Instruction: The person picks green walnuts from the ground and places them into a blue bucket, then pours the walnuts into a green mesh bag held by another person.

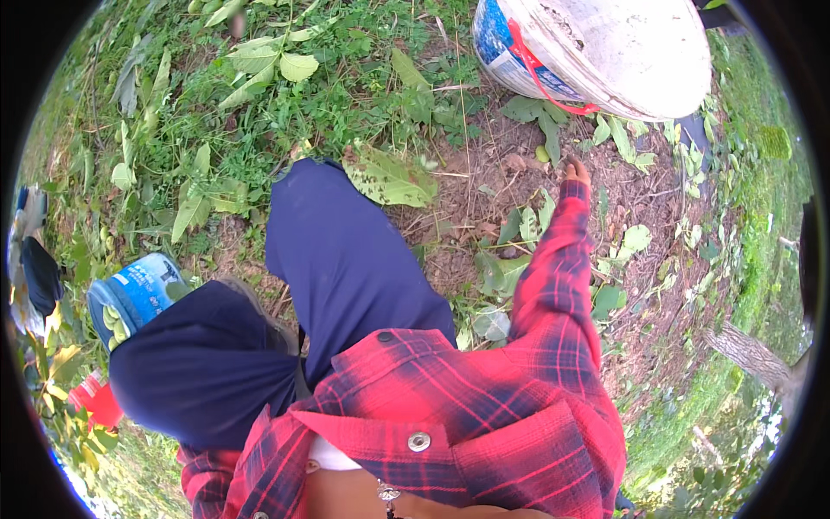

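Observation:
My right hand (577, 172) reaches down to the brown, litter-covered ground, at the end of a red plaid sleeve. Its fingertips are small and partly hidden, so I cannot see whether they grip anything. A small yellow-green fruit (542, 154) lies just left of the fingers, beside a drooping green leaf (551, 135). Beyond the hand, a large white plastic bucket (639, 61) with a red handle leans over, its mouth facing me. My left hand is out of view. By my left knee, a blue bucket (144, 285) holds several green fruits (115, 326).
A red plastic object (97, 400) sits among leaves at the left. Weeds and large fallen leaves (389, 178) cover the ground ahead. A tree trunk (749, 357) stands at the right. Dark and white items (39, 276), unclear, show at the left rim.

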Available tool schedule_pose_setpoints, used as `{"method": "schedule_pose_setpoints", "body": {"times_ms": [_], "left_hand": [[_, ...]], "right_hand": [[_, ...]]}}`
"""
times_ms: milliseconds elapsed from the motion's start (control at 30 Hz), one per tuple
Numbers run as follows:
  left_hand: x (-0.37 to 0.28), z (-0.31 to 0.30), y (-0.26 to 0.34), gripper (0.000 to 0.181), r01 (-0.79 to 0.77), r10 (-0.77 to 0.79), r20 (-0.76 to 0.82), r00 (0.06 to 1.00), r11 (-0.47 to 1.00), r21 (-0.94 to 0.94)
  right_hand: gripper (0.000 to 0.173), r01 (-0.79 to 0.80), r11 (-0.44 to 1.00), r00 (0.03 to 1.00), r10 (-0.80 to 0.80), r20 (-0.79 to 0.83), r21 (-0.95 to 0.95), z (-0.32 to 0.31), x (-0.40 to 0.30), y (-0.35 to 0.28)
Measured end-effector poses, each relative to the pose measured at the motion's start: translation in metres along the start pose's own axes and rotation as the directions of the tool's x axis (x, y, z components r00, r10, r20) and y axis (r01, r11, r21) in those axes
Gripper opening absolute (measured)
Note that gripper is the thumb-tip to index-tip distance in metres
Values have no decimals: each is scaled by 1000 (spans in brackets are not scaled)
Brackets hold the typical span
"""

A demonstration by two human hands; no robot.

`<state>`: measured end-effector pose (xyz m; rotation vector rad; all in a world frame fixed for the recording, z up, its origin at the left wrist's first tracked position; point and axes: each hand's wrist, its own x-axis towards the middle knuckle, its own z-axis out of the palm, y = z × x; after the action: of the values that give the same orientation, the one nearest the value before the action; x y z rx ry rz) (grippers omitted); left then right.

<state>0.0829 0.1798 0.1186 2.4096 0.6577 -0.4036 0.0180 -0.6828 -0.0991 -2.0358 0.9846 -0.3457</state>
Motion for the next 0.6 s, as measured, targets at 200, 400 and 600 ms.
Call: {"method": "schedule_pose_setpoints", "body": {"times_ms": [200,400,600], "left_hand": [[-38,-15,-17,24,113,-111,-26,993,993,45],[-98,-12,-48,24,231,-230,-40,972,973,7],[-149,9,-32,24,313,-317,-61,946,947,-67]], "right_hand": [[39,382,648,782,153,604,-659,38,50,7],[35,-1,940,988,54,147,-341,25,39,-1],[14,479,874,861,-450,239,-82,102,-88,-132]]}}
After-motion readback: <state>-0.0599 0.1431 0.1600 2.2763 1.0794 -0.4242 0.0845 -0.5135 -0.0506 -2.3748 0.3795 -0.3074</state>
